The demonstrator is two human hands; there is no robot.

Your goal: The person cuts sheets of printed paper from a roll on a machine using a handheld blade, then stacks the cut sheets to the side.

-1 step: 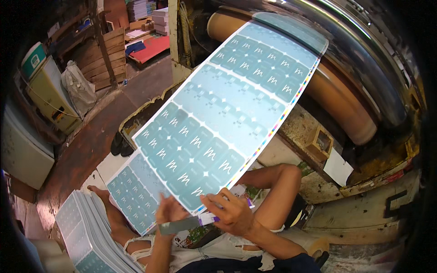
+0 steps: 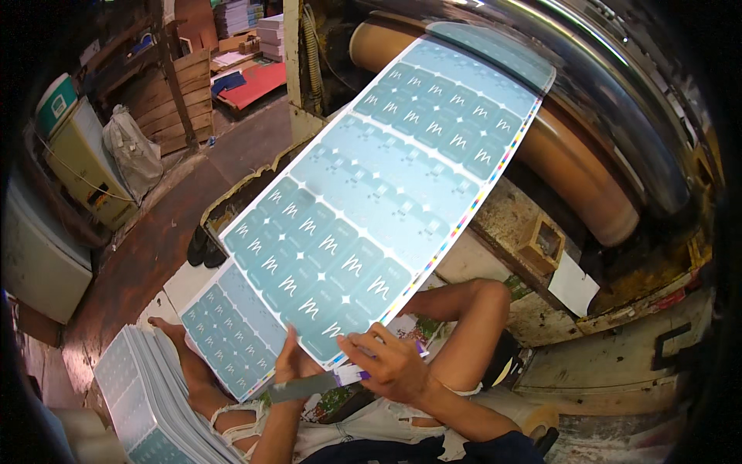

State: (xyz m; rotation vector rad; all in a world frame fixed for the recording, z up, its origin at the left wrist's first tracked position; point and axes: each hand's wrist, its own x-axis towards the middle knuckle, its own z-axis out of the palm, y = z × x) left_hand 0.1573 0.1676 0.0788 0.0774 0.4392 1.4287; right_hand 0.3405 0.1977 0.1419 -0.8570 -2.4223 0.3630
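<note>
A long printed sheet (image 2: 371, 185) in pale blue and teal, patterned with rounded panels, slopes from the rollers down to my lap. My left hand (image 2: 290, 363) holds its lower left corner, thumb at the edge; the other fingers are partly hidden. In my right hand (image 2: 394, 363) is a knife (image 2: 305, 385) with a wide grey blade and a white and purple handle. The blade points left, across my left wrist. My right fingertips also reach the sheet's lower right corner. A second printed sheet (image 2: 232, 332) lies below the first, partly covered.
A thick stack of printed sheets (image 2: 124, 371) stands at lower left. Machine rollers (image 2: 572, 162) cross the upper right, above a worn ledge with a small wooden box (image 2: 542, 243) and white paper (image 2: 573, 282). A grey sack (image 2: 131, 151) sits at far left.
My left hand has closed in on the sheet's lower left corner, its thumb now at the edge. The sheet has shifted slightly left and down. The knife stays in my right hand.
</note>
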